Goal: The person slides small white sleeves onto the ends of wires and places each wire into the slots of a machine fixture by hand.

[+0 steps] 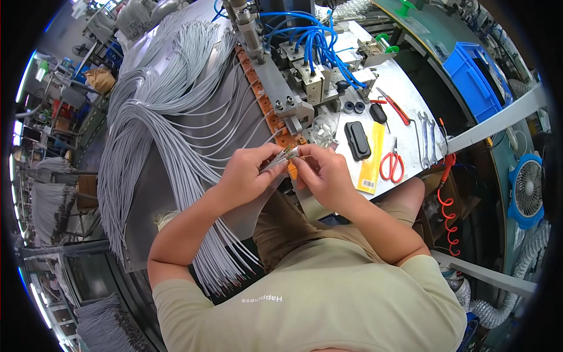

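My left hand (245, 171) is closed on a grey cable near its end, where small coloured wires show. My right hand (326, 176) pinches at those wire ends, thumb and forefinger together, close against the left fingertips. The exact wires between the fingers are too small to make out. Just behind both hands runs an orange rail (264, 100) with several grey cables leading to it. A large bundle of grey cables (167, 138) lies to the left, its loose ends fanning down beside my left forearm.
A machine with blue air tubes (319, 44) stands ahead. On the white tabletop (399, 146) lie red-handled scissors (393, 164), a black case (357, 141), a yellow packet (370, 158), wrenches (427, 141) and a red-handled cutter (394, 105). A blue crate (476, 82) and blue fan (526, 190) are right.
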Demonstrator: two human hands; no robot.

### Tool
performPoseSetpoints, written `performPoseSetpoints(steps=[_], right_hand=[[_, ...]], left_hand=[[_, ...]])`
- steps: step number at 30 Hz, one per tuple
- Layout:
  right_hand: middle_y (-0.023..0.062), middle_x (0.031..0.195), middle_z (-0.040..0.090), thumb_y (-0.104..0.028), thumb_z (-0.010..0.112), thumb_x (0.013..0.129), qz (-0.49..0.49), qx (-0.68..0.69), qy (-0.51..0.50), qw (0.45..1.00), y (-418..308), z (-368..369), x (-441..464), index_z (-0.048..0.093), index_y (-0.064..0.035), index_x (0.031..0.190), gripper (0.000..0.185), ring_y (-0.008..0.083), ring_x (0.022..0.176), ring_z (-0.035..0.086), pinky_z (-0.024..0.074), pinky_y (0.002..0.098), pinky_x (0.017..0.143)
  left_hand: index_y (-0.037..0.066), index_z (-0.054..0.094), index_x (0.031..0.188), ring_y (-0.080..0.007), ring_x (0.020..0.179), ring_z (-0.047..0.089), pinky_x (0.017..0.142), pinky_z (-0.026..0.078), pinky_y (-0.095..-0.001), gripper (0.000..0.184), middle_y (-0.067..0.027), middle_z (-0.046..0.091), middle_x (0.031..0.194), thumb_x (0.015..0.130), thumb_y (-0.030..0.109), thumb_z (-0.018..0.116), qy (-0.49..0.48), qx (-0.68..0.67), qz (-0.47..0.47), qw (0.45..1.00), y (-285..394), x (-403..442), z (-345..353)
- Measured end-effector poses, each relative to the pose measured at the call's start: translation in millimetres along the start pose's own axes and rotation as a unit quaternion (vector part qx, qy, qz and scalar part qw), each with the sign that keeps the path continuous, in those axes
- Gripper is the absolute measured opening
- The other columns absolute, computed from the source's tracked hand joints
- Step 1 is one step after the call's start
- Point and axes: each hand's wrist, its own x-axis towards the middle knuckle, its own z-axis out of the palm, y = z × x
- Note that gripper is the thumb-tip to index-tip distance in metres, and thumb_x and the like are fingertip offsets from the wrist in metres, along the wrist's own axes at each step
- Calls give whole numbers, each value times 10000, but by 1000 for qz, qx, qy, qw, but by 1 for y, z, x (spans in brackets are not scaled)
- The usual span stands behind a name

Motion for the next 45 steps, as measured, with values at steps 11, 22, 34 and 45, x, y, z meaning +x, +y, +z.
performPoseSetpoints(steps=[11, 22, 34, 45], right_hand=[[88, 707, 612, -105, 664, 924, -161, -103, 8, 982, 10, -4, 10, 606, -10, 991, 130, 250, 685, 571, 456, 342, 639], [9, 680, 560, -148, 640, 955, 87, 20, 103, 991, 54, -12, 20, 572, -28, 925, 142, 84, 608, 474, 385, 263, 560], [-53, 680, 538, -167, 658, 945, 132, 163, 20, 978, 59, -24, 24, 576, -47, 905, 151, 17, 601, 438, 340, 211, 531], [-51, 650, 540, -167, 666, 929, 156, 134, 43, 978, 50, -16, 26, 588, -42, 873, 158, 22, 577, 439, 327, 214, 518]], left_hand=[[-19, 625, 1023, -188, 636, 650, 628, 513, -294, 135, -101, 671, 725, 927, 74, 611, -53, -84, -31, 995, -2, -1, -6], [16, 684, 1112, -225, 698, 679, 652, 529, -295, 246, -145, 707, 928, 873, 72, 682, -21, 83, 70, 994, 18, -10, -13], [44, 691, 1114, -263, 770, 683, 665, 546, -328, 285, -92, 681, 1158, 832, 88, 692, 22, 179, 172, 968, -6, 2, 3], [62, 692, 1116, -285, 740, 683, 626, 546, -336, 298, -65, 690, 1165, 823, 117, 699, -25, 220, 111, 969, 0, -4, 1]])
